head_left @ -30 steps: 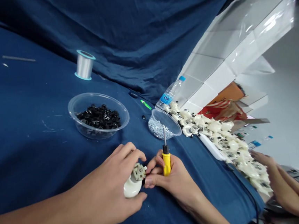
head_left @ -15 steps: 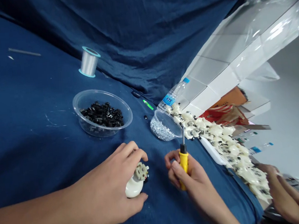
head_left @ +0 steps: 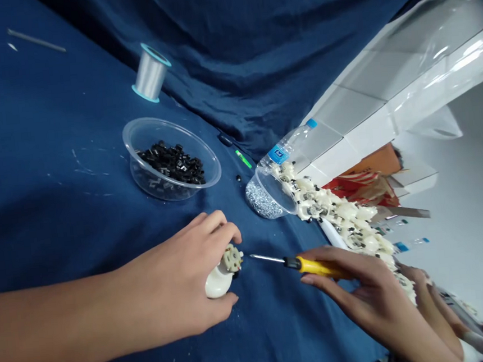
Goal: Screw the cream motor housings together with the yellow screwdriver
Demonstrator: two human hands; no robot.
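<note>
My left hand [head_left: 183, 284] is closed round a small white plastic part [head_left: 218, 279] with a metal-toothed end [head_left: 232, 258], holding it down on the blue cloth [head_left: 49, 209]. My right hand [head_left: 368, 296] grips a yellow-handled screwdriver [head_left: 312, 265] lying almost level. Its metal tip [head_left: 254, 256] points left and stops just short of the toothed end.
A clear bowl of black pieces [head_left: 172, 161] and a clear cup of small silvery bits [head_left: 268, 195] stand beyond the hands. A spool of clear thread [head_left: 150, 72], a water bottle [head_left: 287, 146] and a tray heaped with white parts [head_left: 346, 219] are nearby. Another person's arm [head_left: 436, 310] shows at lower right.
My right hand drew away from the part, turned the screwdriver from upright to level, and now aims its tip at the part. My left hand kept its hold.
</note>
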